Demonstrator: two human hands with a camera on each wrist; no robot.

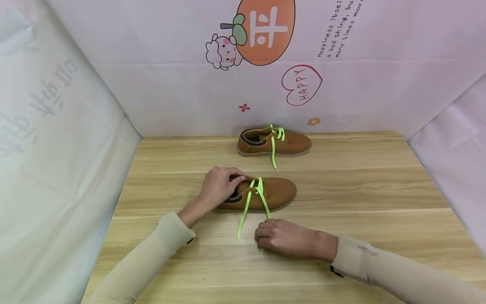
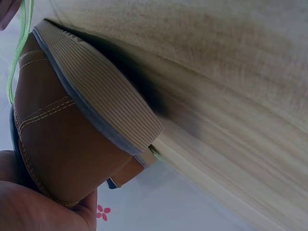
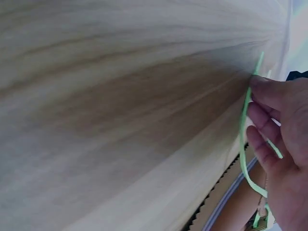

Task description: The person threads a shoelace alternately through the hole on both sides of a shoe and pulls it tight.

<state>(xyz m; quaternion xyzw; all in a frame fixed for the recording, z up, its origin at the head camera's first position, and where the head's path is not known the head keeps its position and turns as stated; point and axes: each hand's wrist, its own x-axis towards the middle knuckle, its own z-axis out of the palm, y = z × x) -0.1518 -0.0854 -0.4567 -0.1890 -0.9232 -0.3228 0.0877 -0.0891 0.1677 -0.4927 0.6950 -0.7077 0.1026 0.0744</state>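
Note:
A brown shoe (image 1: 280, 192) with yellow-green laces lies on its sole, toe to the right. My left hand (image 1: 218, 188) grips the shoe's upper around its opening, the thumb over the far edge. In the left wrist view that hand's fingers (image 2: 43, 207) hold the leather close to the heel, above the ribbed sole (image 2: 96, 82). In front of the shoe, my right hand (image 1: 286, 237) pinches one lace (image 1: 264, 204) low down, its tip poking out below. The right wrist view shows this lace (image 3: 242, 134) between thumb and finger. A second lace end (image 1: 243, 219) lies loose on the wood.
Behind it, against the back wall, stands a matching brown shoe (image 1: 294, 143) with its lace (image 1: 273, 154) hanging forward. The wooden tabletop (image 1: 360, 198) is bordered by white printed cloth (image 1: 182, 97) at the back and both sides.

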